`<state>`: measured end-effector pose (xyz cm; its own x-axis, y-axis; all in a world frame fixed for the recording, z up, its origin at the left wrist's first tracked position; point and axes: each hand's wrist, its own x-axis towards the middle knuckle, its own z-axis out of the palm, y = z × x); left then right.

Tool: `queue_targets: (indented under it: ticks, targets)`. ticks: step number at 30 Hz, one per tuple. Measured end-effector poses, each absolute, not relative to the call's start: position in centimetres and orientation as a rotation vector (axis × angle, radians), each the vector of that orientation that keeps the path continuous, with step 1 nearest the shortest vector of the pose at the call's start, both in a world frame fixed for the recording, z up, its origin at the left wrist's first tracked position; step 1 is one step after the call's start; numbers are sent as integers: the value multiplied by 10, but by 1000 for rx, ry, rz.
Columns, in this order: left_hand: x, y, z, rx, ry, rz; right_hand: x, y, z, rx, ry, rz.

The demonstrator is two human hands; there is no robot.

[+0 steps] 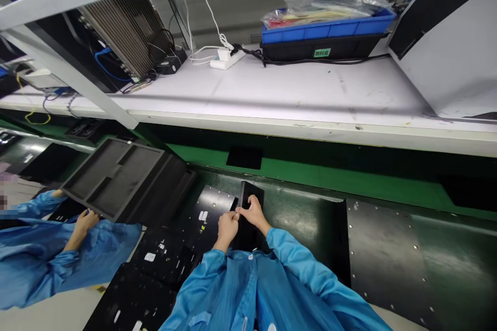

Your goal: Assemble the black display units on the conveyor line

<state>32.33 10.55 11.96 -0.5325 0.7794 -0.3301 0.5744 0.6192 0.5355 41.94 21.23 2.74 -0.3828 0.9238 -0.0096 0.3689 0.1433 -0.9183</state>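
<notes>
A black box-like piece (251, 191) lies lengthwise before me on the dark green bench. My left hand (226, 228) is at its left edge, thumb and fingers closed in a pinch. From the right, my right hand (254, 214) reaches across the piece, its fingertips pressed together and meeting those of the left. Whatever sits between the fingertips is too small to make out. Just left of my hands lies a flat black panel (213, 207) with pale labels and small holes along its edge.
To my left a co-worker's hand (86, 221) is by a large black tray stack (134, 176). More black panels (155, 256) lie at lower left, and a dark sheet (382, 248) at right. A white shelf (272, 93) crosses ahead, bearing a blue bin (330, 28) and a power strip (228, 61).
</notes>
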Motion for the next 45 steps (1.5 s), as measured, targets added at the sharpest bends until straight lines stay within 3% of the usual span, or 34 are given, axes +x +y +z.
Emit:
queue_targets:
  ticks: [7,13,22,32,38,42,45]
  targets:
    - [323,104,92,1012,2309,614,427,208,41,-1424,-1989,1143]
    - [304,92,56,780,1907,1012,413,191,58,-1631,-2174,1050]
    - [300,85,68,976,2247,676,455,189,50,-1412,-1933,1196]
    - [323,130,75,1106,2434,624,498,198,40,-1271,-1566,1431]
    - [220,105,70,1027,2478,956,536,234,32,-1116,-1142,1626]
    - [127,75,63,874,2356,1132,561,253,24,-1439,-1012,1558]
    - [85,60,54,833,2377,1010,580,254,9,-1704,-930,1431]
